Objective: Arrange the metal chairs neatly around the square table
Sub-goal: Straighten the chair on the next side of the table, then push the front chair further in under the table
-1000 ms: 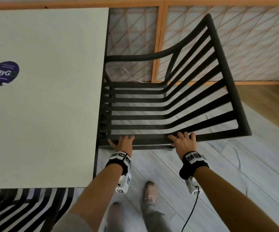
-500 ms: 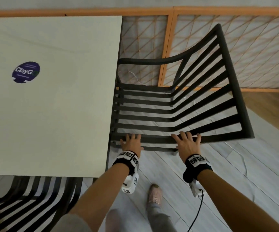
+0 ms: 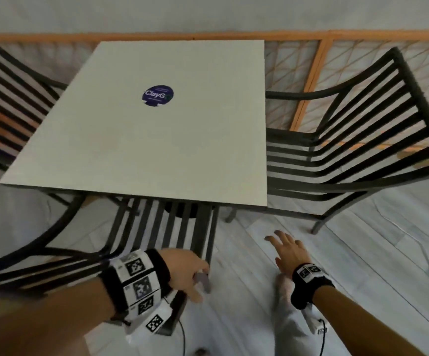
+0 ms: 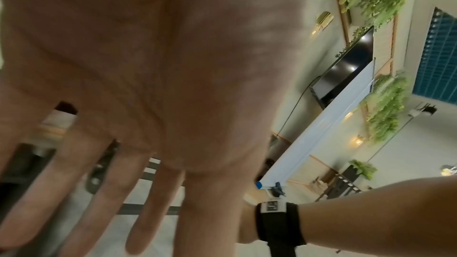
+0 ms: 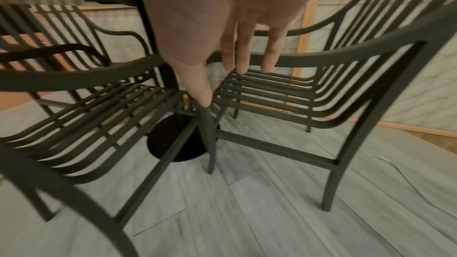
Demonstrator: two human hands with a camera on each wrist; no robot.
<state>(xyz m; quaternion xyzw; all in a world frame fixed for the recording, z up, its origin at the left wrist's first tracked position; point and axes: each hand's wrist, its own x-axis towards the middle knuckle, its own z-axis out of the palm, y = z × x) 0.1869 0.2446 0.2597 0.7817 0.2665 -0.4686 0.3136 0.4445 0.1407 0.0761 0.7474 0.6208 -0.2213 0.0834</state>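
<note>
Near chair (image 3: 157, 235) directly below left hand (image 3: 185, 272), slats running toward tabletop (image 3: 144, 150). Left fingers apparently curled at its back rail, grip unclear. Right hand (image 3: 289, 253) open, off to the side, holding nothing.

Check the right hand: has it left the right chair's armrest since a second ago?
Yes. The right hand is off the right chair, hanging open over the floor, nearer the person.

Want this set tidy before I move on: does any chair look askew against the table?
Yes. The near chair sits at a slant to the table edge. The right chair looks squarely tucked in. The left chair is cut off, so I cannot tell.
</note>
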